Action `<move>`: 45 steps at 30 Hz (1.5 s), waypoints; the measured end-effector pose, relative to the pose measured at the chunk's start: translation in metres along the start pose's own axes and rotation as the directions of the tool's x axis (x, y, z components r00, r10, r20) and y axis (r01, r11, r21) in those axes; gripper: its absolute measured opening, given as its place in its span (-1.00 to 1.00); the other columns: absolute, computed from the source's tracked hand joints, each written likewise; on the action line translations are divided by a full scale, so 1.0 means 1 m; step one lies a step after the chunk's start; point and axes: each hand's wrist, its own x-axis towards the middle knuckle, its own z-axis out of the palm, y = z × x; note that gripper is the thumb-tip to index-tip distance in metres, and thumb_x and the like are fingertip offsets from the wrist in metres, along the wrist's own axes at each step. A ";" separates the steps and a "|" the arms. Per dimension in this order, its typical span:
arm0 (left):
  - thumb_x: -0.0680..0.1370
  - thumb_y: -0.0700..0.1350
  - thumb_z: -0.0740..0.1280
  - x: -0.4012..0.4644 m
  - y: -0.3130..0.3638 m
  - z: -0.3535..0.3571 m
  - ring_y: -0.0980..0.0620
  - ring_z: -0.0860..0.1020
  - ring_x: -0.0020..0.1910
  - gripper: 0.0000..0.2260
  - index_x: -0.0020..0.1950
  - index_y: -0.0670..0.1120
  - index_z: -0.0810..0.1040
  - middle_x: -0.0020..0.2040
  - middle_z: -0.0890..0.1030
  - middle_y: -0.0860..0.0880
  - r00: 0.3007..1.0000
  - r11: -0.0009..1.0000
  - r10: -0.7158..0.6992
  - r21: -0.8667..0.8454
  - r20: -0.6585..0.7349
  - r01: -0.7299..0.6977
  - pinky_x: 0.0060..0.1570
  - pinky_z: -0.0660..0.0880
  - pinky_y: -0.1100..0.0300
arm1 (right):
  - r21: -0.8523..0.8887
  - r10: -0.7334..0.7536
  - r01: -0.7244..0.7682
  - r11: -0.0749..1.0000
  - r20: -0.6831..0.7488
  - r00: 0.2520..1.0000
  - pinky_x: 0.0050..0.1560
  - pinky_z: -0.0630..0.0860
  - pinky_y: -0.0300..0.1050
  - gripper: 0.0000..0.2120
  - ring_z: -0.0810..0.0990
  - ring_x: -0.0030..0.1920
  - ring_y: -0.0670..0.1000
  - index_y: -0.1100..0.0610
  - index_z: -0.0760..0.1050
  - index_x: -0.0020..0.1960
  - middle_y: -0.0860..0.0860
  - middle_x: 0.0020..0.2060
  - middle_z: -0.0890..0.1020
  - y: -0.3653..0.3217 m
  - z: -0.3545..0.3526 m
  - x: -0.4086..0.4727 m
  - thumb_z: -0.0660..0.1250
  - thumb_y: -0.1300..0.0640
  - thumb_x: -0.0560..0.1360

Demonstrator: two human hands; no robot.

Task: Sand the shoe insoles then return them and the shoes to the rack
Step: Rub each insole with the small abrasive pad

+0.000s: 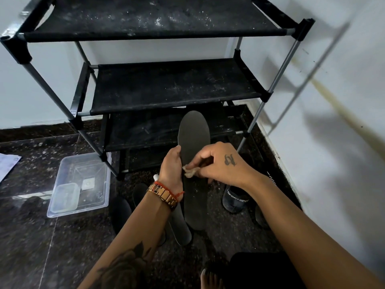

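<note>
— Grip? 
— Right hand (220, 163) pinches sandpaper scrap (190, 171) against dark insole (194, 155); left hand (171, 165) clamps the insole's edge.
— Beyond it?
— Second insole (180, 226) beneath, slipper (235, 199) right, rack (166, 90) behind.

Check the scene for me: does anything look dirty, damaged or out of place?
The rack shelves are streaked with whitish dust, heaviest on the top one. A yellowish stain runs along the right wall. Shoes and a second insole lie loose on the floor.
</note>
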 end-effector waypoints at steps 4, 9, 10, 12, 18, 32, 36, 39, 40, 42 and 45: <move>0.64 0.07 -0.04 -0.001 -0.001 0.002 -0.03 0.57 -0.08 -0.50 0.38 -0.22 0.40 0.14 0.56 -0.18 0.999 0.997 -0.039 0.060 0.026 0.037 -0.02 0.51 0.13 | -0.209 0.064 -0.055 0.976 0.035 0.997 -0.22 0.45 -0.43 -0.76 0.59 -0.20 -0.19 0.02 0.69 -0.17 -0.16 -0.27 0.65 0.007 -0.010 -0.003 0.41 0.33 0.31; 0.61 0.21 -0.06 0.000 -0.001 0.004 -0.11 0.59 -0.11 -0.47 0.19 -0.11 0.53 0.04 0.62 -0.17 0.993 0.991 -0.112 0.072 0.040 0.109 -0.12 0.56 0.03 | -0.266 -0.017 -0.068 0.962 -0.304 0.952 -0.09 0.49 -0.33 -0.78 0.57 -0.15 -0.14 0.02 0.68 -0.11 -0.08 -0.15 0.65 0.011 -0.009 -0.002 0.40 0.28 0.34; 0.60 0.23 -0.06 0.000 -0.002 0.005 -0.11 0.59 -0.10 -0.46 0.17 -0.11 0.53 0.04 0.62 -0.17 0.991 0.990 -0.128 0.063 0.039 0.125 -0.13 0.57 0.04 | -0.237 -0.056 -0.023 0.971 -0.321 0.945 -0.10 0.51 -0.31 -0.76 0.58 -0.15 -0.12 0.02 0.68 -0.10 -0.07 -0.15 0.65 0.010 -0.006 -0.001 0.39 0.29 0.34; 0.59 0.24 -0.03 -0.001 -0.003 0.006 -0.10 0.59 -0.07 -0.45 0.20 -0.14 0.53 0.06 0.60 -0.20 0.988 0.986 -0.153 0.063 0.009 0.152 -0.14 0.58 0.08 | -0.188 -0.115 0.070 0.980 -0.241 0.964 -0.08 0.54 -0.25 -0.74 0.60 -0.13 -0.12 0.02 0.68 -0.09 -0.06 -0.14 0.66 0.006 0.001 0.000 0.39 0.32 0.33; 0.60 0.21 0.02 0.001 -0.004 0.000 -0.08 0.57 0.09 -0.48 0.29 -0.12 0.51 0.22 0.58 -0.16 0.992 0.988 -0.103 0.111 -0.074 0.110 0.06 0.52 0.07 | -0.219 -0.114 0.119 0.968 0.035 0.993 -0.06 0.56 -0.06 -0.68 0.60 -0.13 -0.09 0.04 0.69 -0.16 -0.08 -0.18 0.65 0.007 -0.002 -0.001 0.33 0.39 0.27; 0.63 0.13 -0.02 -0.006 0.000 0.004 -0.07 0.61 -0.11 -0.52 0.24 -0.16 0.50 0.02 0.62 -0.17 0.991 0.993 -0.113 0.052 0.065 0.109 -0.12 0.55 0.10 | -0.229 -0.102 0.080 0.970 -0.085 0.991 -0.06 0.54 -0.14 -0.72 0.58 -0.10 -0.08 0.02 0.66 -0.07 -0.06 -0.12 0.62 0.012 0.002 0.002 0.38 0.35 0.35; 0.64 0.13 -0.06 -0.006 0.000 0.003 -0.04 0.60 -0.03 -0.50 0.30 -0.16 0.46 0.11 0.61 -0.15 0.996 0.991 -0.080 0.112 0.028 0.076 -0.12 0.57 0.13 | -0.226 -0.033 0.042 0.973 0.043 0.999 -0.01 0.56 -0.16 -0.69 0.59 -0.08 -0.09 0.09 0.67 -0.16 -0.09 -0.16 0.60 0.014 -0.011 -0.003 0.31 0.44 0.32; 0.64 0.11 -0.06 -0.004 0.000 0.003 -0.08 0.59 -0.03 -0.49 0.33 -0.20 0.44 0.14 0.58 -0.20 0.999 0.996 -0.050 0.080 0.015 0.049 -0.06 0.58 0.06 | -0.316 0.003 -0.020 0.948 -0.055 0.998 0.01 0.54 -0.20 -0.75 0.58 -0.13 -0.11 0.11 0.67 -0.17 -0.09 -0.19 0.58 0.016 -0.016 -0.004 0.32 0.41 0.35; 0.64 0.10 -0.05 -0.005 0.001 0.004 -0.11 0.58 -0.04 -0.50 0.34 -0.21 0.43 0.16 0.56 -0.22 0.999 0.997 -0.053 0.056 0.014 0.052 -0.07 0.58 0.02 | -0.325 -0.010 -0.039 0.945 -0.147 0.989 -0.01 0.52 -0.24 -0.75 0.58 -0.13 -0.10 0.11 0.67 -0.17 -0.07 -0.17 0.59 0.017 -0.017 -0.004 0.32 0.40 0.35; 0.64 0.06 -0.03 -0.005 0.003 0.004 -0.17 0.58 -0.06 -0.53 0.33 -0.21 0.44 0.21 0.54 -0.26 0.998 0.998 -0.063 0.031 0.024 0.062 -0.05 0.56 -0.06 | -0.281 -0.035 -0.059 0.958 -0.321 0.947 -0.05 0.48 -0.30 -0.74 0.57 -0.12 -0.09 0.09 0.67 -0.16 -0.04 -0.13 0.62 0.018 -0.016 -0.002 0.33 0.40 0.34; 0.63 -0.01 -0.02 -0.005 0.001 0.003 -0.05 0.61 -0.23 -0.58 0.13 -0.23 0.54 -0.08 0.64 -0.18 0.998 0.995 -0.055 0.084 0.031 0.053 -0.24 0.61 0.14 | -0.249 -0.026 -0.056 0.967 -0.314 0.949 -0.08 0.49 -0.23 -0.70 0.55 -0.11 -0.07 0.05 0.65 -0.10 -0.04 -0.11 0.58 0.019 -0.007 0.002 0.34 0.40 0.34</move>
